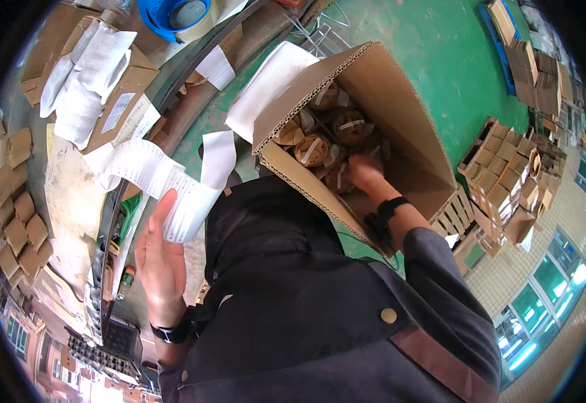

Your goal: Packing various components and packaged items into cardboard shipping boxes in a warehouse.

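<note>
My left hand (160, 258) holds a long white paper strip (172, 181) that curls up and away to the left. An open brown cardboard box (400, 121) tilts in front of me. Inside lie several round brown wrapped bundles (312, 149) with white tape. My right hand (367, 173) reaches into the box and closes on one dark bundle near its lower corner. A black band sits on each wrist.
A bench on the left carries small cardboard boxes (17, 228), white papers (85, 74) and a blue tape dispenser (179, 15). The floor is green (454, 60). Stacked cartons on a wooden pallet (508, 181) stand to the right.
</note>
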Demonstrator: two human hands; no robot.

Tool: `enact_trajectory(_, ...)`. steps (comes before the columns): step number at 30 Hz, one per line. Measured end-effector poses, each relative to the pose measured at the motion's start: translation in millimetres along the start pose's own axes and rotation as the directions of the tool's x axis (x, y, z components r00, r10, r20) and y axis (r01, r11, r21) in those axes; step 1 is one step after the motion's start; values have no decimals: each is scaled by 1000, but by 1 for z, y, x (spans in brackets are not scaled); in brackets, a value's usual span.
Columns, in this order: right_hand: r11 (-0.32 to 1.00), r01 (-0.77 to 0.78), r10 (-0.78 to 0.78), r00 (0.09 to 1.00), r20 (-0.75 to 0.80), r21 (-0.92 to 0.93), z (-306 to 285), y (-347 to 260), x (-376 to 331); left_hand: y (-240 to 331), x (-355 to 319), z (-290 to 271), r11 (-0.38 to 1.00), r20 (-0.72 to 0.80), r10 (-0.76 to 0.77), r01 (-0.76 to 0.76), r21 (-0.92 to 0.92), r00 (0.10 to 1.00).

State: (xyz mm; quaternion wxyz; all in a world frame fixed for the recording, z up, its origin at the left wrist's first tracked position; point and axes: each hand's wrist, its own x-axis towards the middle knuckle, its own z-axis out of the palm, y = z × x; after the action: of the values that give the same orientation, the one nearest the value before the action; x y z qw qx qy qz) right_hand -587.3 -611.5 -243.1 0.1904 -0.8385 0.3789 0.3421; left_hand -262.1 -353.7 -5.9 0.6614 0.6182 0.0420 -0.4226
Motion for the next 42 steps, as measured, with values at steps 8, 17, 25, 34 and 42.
enact_trajectory(8, 880, 473, -469, 862, 192, 27, 28, 30, 2, 149, 4, -73, 822, 170, 513, -539, 187, 841)
enact_trajectory(17, 429, 387, -100, 919, -382, 816, -249, -40, -131, 444, 70, -247, 125, -161, 979, -263, 957, -122)
enact_trajectory(25, 16, 420, -515, 781, -352, 908, -384, -203, -213, 208, 238, -276, 190, 67, 829, -391, 901, 555)
enact_trajectory(34, 443, 850, -739, 527, -420, 285, -514, -520, 93, 111, 185, -252, 955, 37, 120, -125, 268, 992)
enact_trajectory(42, 895, 373, -407, 907, -104, -246, -413, -641, 185, 137, 100, -319, 959, -184, 71, -16, 282, 980)
